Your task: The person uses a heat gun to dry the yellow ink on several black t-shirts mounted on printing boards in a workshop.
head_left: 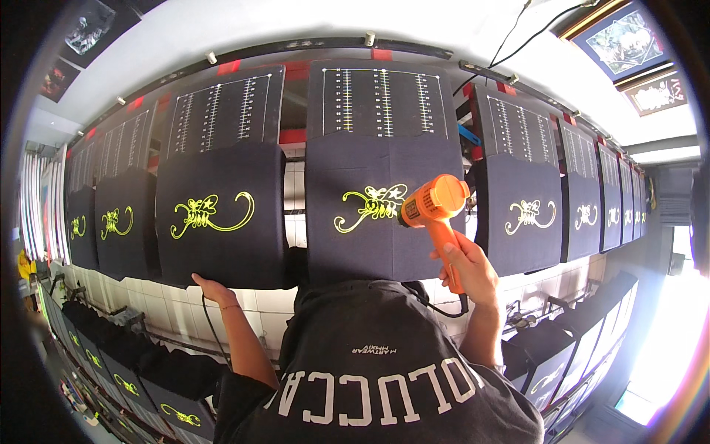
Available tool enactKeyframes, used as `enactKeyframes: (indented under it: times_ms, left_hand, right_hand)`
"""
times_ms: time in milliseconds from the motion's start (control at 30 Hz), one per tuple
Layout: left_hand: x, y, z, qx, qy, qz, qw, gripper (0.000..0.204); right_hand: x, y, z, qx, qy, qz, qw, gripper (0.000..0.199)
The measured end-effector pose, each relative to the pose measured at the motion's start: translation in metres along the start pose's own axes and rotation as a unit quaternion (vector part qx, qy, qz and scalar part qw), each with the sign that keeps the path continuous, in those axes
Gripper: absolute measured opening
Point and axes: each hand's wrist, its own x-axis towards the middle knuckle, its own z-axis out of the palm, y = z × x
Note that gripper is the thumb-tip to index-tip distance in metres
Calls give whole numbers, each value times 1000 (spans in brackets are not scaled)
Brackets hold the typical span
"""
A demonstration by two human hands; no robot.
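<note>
My right hand [473, 270] is wrapped round the handle of an orange heat gun [441, 203]. Its dark nozzle points left, close to the yellow-green printed design [372, 206] on a dark fabric panel [355, 255] before me. That panel covers the lower part of a black board [362, 96] marked with white scales. Farther left, my left hand [214, 290] is at the lower edge of a neighbouring dark fabric panel [251, 274]. A black cord [210, 325] hangs from its curled fingers. Whether the fingertips also touch the fabric is hard to see.
Similar boards with printed dark fabric stretch in a row to the left [211, 185] and right [521, 185]. Behind me runs another row [133, 362]. A dark rail [296, 48] lies along the far side. Framed pictures [625, 44] stand at the upper right.
</note>
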Motion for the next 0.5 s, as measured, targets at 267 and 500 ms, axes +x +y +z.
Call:
enactKeyframes:
  times_ms: [267, 500]
  left_hand:
    - [5, -2, -1, 8, 13, 0, 1000, 70]
    - [6, -4, -2, 7, 17, 5, 1000, 74]
  right_hand:
    - [9, -5, 12, 4, 0, -1, 1000, 43]
    - [13, -7, 10, 2, -47, 3, 999, 40]
